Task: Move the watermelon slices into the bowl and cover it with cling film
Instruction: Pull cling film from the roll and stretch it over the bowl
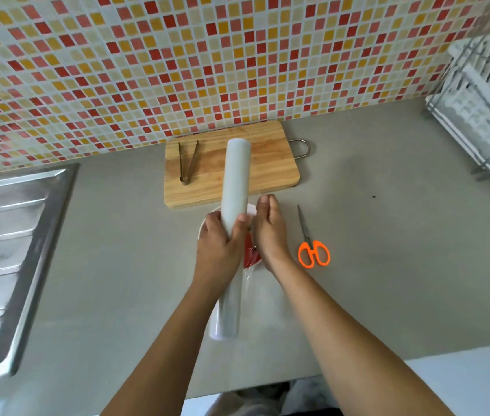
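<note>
Red watermelon slices (251,250), apparently, fill white bowl (251,209).

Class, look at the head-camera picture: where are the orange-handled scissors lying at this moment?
The scissors lie on the grey counter, just right of the right hand and the bowl, nearer the camera than the wooden chopping board.

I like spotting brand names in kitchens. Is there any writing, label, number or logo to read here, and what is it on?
None can be read.
Cling film roll: plain, no print visible.
Scissors: orange handles, no marking visible.
Cutting board and tongs: unmarked.
Dish rack: blurred, with faint pale shapes too soft to tell whether they are text.
Wall tiles: coloured squares only.
</note>
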`<action>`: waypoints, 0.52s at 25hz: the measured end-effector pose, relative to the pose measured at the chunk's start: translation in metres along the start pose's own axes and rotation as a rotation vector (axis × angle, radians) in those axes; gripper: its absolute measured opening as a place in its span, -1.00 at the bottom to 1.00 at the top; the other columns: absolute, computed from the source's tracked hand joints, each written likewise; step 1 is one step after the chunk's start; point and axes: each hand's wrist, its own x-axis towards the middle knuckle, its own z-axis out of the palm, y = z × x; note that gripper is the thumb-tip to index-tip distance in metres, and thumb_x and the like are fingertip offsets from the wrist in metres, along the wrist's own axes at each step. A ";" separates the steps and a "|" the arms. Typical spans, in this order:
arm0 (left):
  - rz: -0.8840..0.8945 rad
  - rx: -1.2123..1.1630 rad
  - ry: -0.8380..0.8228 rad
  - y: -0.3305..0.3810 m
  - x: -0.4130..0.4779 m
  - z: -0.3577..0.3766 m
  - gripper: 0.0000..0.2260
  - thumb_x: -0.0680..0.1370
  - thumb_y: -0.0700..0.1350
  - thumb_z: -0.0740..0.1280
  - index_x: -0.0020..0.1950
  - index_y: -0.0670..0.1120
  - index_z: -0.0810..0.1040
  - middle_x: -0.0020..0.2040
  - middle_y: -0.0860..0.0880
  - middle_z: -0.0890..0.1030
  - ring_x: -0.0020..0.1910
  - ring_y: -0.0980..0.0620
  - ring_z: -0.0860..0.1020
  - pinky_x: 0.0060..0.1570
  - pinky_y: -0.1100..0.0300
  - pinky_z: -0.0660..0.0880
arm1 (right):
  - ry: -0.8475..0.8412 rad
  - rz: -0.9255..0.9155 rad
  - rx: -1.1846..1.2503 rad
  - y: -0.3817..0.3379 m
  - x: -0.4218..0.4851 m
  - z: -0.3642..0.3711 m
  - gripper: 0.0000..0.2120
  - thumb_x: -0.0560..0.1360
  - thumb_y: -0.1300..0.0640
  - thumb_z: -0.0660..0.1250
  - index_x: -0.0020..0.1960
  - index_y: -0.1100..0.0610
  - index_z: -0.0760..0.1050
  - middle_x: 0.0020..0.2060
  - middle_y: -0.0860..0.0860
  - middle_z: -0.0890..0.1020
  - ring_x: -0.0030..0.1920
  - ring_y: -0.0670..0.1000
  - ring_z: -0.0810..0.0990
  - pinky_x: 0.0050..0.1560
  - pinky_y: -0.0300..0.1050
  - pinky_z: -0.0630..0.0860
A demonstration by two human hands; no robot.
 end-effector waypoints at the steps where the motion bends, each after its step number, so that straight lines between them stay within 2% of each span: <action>1: -0.008 0.027 0.007 0.002 0.000 0.003 -0.63 0.55 0.19 0.17 0.15 -0.08 0.35 0.03 -0.12 0.58 -0.03 -0.11 0.56 -0.08 0.01 0.50 | 0.000 0.000 -0.011 0.001 0.002 -0.002 -0.75 0.61 -0.01 0.01 -0.20 -0.01 0.31 -0.41 -0.17 0.49 -0.41 -0.31 0.47 -0.38 -0.35 0.34; 2: -0.013 0.061 0.021 0.003 -0.001 0.005 -0.62 0.55 0.20 0.16 0.14 -0.09 0.34 0.02 -0.14 0.58 -0.04 -0.14 0.56 -0.10 -0.02 0.51 | 0.002 0.001 -0.012 0.002 0.004 -0.003 -0.77 0.61 -0.01 0.02 -0.18 -0.01 0.32 -0.41 -0.18 0.49 -0.40 -0.34 0.47 -0.42 -0.44 0.31; 4: -0.026 0.137 0.056 0.008 -0.001 0.009 -0.61 0.55 0.20 0.14 0.14 -0.10 0.32 0.03 -0.16 0.57 -0.04 -0.17 0.55 -0.15 0.02 0.44 | 0.008 -0.005 -0.006 0.005 0.005 -0.005 -0.74 0.61 0.00 0.02 -0.24 -0.02 0.29 -0.42 -0.16 0.47 -0.40 -0.28 0.47 -0.43 -0.44 0.30; 7: -0.069 0.116 0.044 0.014 -0.002 0.009 -0.63 0.57 0.18 0.09 0.15 -0.09 0.37 0.05 -0.12 0.56 0.03 -0.14 0.53 -0.10 0.04 0.42 | 0.025 0.003 0.018 0.008 0.005 -0.005 -0.69 0.61 0.02 0.02 -0.31 -0.01 0.25 -0.43 -0.11 0.43 -0.37 -0.15 0.42 -0.36 -0.28 0.32; 9: -0.077 0.006 -0.001 0.016 -0.001 0.002 -0.70 0.58 0.17 0.07 -0.01 -0.04 0.41 -0.04 -0.08 0.57 -0.05 -0.08 0.53 -0.21 0.10 0.40 | 0.011 0.055 0.122 0.007 0.009 -0.008 -0.68 0.60 0.01 0.02 -0.33 0.00 0.26 -0.44 -0.10 0.39 -0.38 -0.06 0.38 -0.29 -0.13 0.32; 11: -0.107 -0.073 -0.028 0.018 0.001 -0.007 -0.69 0.58 0.20 0.04 -0.11 0.01 0.38 -0.15 -0.03 0.55 -0.16 -0.01 0.53 -0.30 0.15 0.38 | -0.041 0.143 0.269 0.000 0.017 -0.012 -0.62 0.59 -0.07 0.00 -0.35 0.03 0.31 -0.48 -0.07 0.40 -0.43 -0.04 0.38 -0.31 -0.14 0.31; 13: -0.125 -0.100 -0.061 0.019 0.002 -0.014 -0.66 0.57 0.24 0.02 -0.06 0.02 0.41 -0.17 0.01 0.54 -0.19 0.06 0.53 -0.31 0.17 0.38 | -0.144 0.266 0.374 -0.013 0.026 -0.018 -0.48 0.58 -0.21 -0.07 -0.33 0.07 0.42 -0.48 -0.03 0.50 -0.49 -0.06 0.47 -0.36 -0.18 0.38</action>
